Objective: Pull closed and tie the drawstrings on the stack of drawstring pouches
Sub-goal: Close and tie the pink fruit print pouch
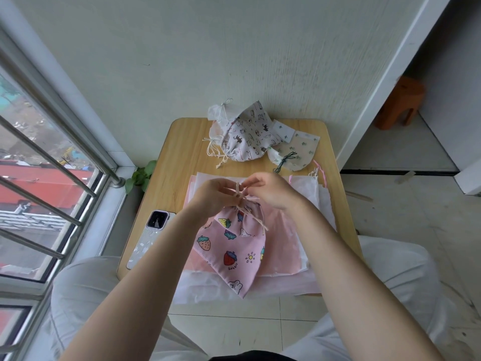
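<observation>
Nearest us, the pink strawberry pouch (231, 246) hangs from its gathered neck over the flat stack of pouches (294, 246). Our left hand (213, 196) and right hand (273, 190) each pinch the twine drawstring (238, 194) just above that neck. A phone (149, 235) lies at the table's (179, 152) left edge. Bare wood separates the stack from the tied pouches (247, 136) by the wall.

A small wooden table (179, 157) holds a phone (151, 235) near its left edge, flat pouches (294, 246) stacked in the middle, and tied pouches (247, 136) (some white) far back.
</observation>
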Available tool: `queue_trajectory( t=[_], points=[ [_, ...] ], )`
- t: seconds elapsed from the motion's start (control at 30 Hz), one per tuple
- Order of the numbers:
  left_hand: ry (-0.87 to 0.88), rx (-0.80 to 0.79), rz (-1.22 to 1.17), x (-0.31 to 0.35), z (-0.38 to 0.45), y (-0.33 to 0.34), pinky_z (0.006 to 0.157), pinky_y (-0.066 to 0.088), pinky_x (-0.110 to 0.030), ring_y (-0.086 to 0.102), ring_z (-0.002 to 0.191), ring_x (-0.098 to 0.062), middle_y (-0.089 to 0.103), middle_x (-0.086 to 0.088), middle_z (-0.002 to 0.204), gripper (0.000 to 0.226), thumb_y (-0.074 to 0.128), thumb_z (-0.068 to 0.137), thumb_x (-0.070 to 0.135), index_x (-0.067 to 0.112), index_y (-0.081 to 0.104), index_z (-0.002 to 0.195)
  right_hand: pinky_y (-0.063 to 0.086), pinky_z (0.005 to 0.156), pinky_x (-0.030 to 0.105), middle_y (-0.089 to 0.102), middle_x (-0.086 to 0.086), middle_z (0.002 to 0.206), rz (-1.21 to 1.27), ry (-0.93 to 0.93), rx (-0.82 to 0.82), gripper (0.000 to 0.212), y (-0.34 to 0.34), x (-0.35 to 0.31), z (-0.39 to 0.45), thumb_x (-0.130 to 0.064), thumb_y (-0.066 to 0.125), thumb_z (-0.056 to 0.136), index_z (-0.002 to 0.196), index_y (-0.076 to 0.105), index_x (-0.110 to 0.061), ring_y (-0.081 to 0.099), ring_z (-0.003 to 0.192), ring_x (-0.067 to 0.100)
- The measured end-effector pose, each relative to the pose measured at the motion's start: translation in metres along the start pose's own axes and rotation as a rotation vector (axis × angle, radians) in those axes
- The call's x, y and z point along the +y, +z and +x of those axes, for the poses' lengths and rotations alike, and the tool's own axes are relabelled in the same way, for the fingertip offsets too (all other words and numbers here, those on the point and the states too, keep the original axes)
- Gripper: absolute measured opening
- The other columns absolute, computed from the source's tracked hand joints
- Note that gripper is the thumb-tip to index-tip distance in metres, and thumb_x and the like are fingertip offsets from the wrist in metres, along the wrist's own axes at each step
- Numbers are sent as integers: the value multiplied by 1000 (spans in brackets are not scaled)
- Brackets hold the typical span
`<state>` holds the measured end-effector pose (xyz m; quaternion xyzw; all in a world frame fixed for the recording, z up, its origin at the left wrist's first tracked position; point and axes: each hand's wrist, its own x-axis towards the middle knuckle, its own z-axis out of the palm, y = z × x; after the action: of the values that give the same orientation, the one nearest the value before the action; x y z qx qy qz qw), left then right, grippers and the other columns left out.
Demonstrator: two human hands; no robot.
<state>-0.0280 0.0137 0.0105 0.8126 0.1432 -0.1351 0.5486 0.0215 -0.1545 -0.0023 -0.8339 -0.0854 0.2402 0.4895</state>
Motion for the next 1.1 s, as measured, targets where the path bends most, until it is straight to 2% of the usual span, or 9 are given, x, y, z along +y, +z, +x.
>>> queue_trajectory(
  t=[0.13,0.27,0.33,0.47,0.6,0.77,0.83,0.97,1.1],
  points=[
    [109,98,183,-7,3,5,63,48,-9,65,77,-10,69,7,81,25,74,74,0,19,70,90,47,72,23,70,4,87,64,36,-78,15,12,6,3,-6,61,91,102,72,-5,62,72,10],
    [237,234,270,-17,-1,16,71,49,-18,65,79,-10,70,5,85,21,74,77,7,15,73,96,42,70,27,64,-3,76,135,136,-87,9,13,10,0,-11,67,89,95,73,-15,56,67,10],
    [282,288,257,-22,-2,24,67,46,-16,61,75,-9,67,7,80,16,74,79,9,16,72,93,42,67,27,61,-1,73,195,178,-109,14,14,12,-1,-8,66,89,88,72,-20,53,66,12],
    [257,316,141,-27,-1,29,60,45,-22,56,64,-9,61,9,70,12,74,79,13,22,69,85,44,59,18,61,-3,71,335,187,-186,25,12,13,-6,0,55,93,94,68,-21,55,54,3],
    [103,284,-1,-23,0,27,58,48,-27,58,65,-10,63,6,74,10,73,81,18,23,67,87,46,66,21,65,-2,81,354,161,-176,15,11,12,-7,-9,60,94,92,67,-22,59,71,8],
    [7,84,-214,-20,0,19,70,52,-34,65,74,-18,70,-1,78,8,71,81,27,19,72,83,44,65,21,62,-2,76,227,144,-109,9,13,10,-3,-13,59,92,89,66,-18,55,68,8],
    [11,97,-193,-18,0,19,67,51,-31,63,70,-16,69,-1,75,20,74,83,35,15,71,83,44,68,24,62,-1,77,160,137,-103,9,16,9,-2,-16,57,89,91,66,-15,54,70,10],
    [17,157,-178,-11,1,19,55,49,-18,59,58,-8,66,2,68,27,73,86,34,7,69,84,40,68,28,55,-2,73,79,140,-96,10,13,3,-4,-23,54,87,83,61,-18,50,70,13],
    [-5,144,-168,-14,3,15,53,44,-21,50,55,-13,57,0,65,27,73,86,34,9,64,81,39,74,35,56,4,78,214,233,-49,12,5,0,-4,-29,48,72,64,53,-21,51,75,22]
  ],
)
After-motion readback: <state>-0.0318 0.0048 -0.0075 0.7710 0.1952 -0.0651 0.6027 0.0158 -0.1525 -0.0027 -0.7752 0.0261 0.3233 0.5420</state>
